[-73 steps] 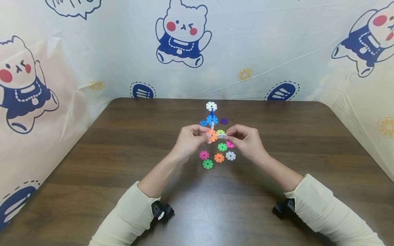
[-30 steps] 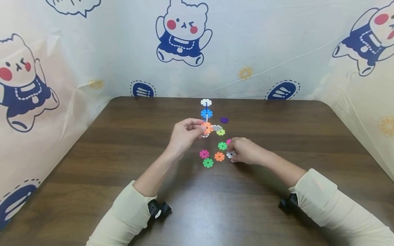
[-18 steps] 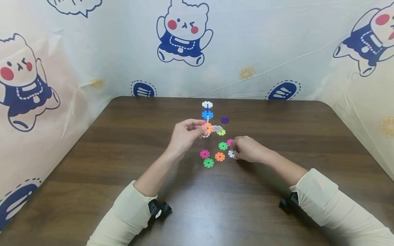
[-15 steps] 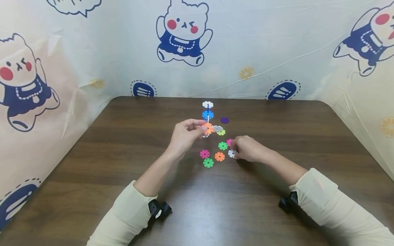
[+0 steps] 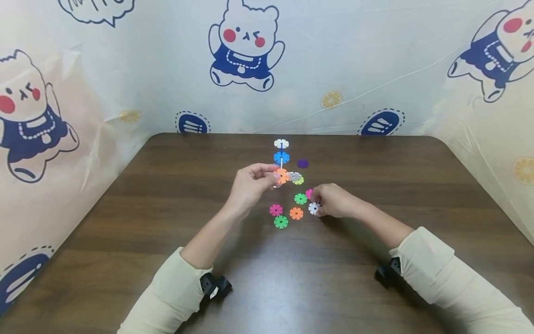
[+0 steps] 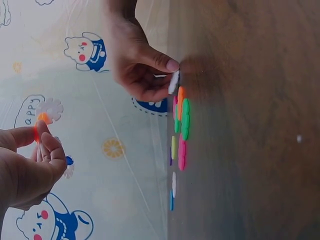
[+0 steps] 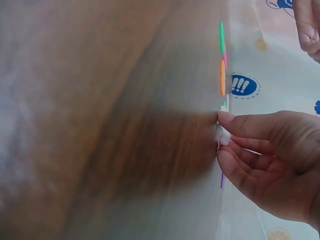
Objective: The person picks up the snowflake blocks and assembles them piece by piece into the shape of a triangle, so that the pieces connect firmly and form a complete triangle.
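My left hand (image 5: 272,176) holds a stalk of joined snowflake discs above the table: an orange disc (image 5: 282,175) between its fingertips, a blue disc (image 5: 281,157) above it and a white disc (image 5: 281,143) at the top. In the left wrist view the same left hand (image 6: 40,142) pinches the orange disc (image 6: 37,132). My right hand (image 5: 316,207) is down on the table (image 5: 167,208) and pinches a loose white disc (image 5: 313,208). That white disc (image 6: 173,82) looks tipped up on its edge. The right wrist view shows thumb and forefinger closed on the white disc (image 7: 222,133).
Loose discs lie flat near the right hand: pink (image 5: 276,209), green (image 5: 281,221), orange (image 5: 296,213), green (image 5: 300,199), pink (image 5: 308,193), yellow-green (image 5: 299,181) and purple (image 5: 302,163). A cartoon-printed sheet (image 5: 333,69) walls the table's back and sides.
The right hand left the held assembly and dropped to the white disc on the table, where it now pinches it. The left hand kept the assembly nearly still.
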Available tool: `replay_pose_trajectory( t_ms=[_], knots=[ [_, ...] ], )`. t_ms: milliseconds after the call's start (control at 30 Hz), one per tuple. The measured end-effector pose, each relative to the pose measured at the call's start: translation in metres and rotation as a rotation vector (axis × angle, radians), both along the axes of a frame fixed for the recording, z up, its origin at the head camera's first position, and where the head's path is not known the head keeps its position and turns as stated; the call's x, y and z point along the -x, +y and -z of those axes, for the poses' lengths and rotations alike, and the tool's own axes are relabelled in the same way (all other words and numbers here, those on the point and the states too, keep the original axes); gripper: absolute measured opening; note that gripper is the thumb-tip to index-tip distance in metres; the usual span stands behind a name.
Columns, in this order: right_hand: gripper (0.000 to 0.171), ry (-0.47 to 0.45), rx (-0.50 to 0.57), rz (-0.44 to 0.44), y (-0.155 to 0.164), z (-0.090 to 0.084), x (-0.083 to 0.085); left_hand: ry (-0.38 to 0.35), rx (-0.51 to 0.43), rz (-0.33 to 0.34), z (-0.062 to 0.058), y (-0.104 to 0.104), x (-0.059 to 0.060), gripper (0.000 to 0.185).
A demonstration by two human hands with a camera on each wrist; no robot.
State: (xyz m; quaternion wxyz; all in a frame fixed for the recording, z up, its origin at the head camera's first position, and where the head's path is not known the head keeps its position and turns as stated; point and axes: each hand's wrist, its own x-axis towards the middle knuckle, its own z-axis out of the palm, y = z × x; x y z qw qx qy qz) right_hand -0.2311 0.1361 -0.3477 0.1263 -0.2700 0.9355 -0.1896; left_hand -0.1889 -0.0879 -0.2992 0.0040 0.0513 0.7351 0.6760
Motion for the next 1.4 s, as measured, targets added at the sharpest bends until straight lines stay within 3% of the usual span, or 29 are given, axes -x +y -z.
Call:
replay_pose_trajectory(
  t_ms=[167,267,633,867,1033,1400],
  knots=[
    [0.012,0.104,0.123,0.032,0.002,0.000,0.000,-0.003,-0.013,0.000,0.002,0.000,0.000,0.021],
    [0.009,0.117,0.237,0.092,0.002,-0.003,-0.001,-0.005,-0.018,-0.001,0.002,-0.001,0.001,0.021],
    [0.018,-0.227,0.989,0.397,-0.008,-0.018,-0.018,-0.006,-0.028,-0.007,0.005,-0.002,0.002,0.021],
    [0.007,-0.389,1.349,0.439,-0.013,-0.029,-0.031,-0.011,-0.019,-0.017,0.004,-0.002,0.000,0.020],
    [0.008,-0.427,1.440,0.441,-0.015,-0.032,-0.035,-0.017,-0.015,-0.020,0.006,-0.001,0.001,0.019],
    [0.009,-0.441,1.462,0.479,-0.022,-0.034,-0.036,-0.020,-0.005,-0.033,0.006,0.001,0.001,0.018]
  ],
)
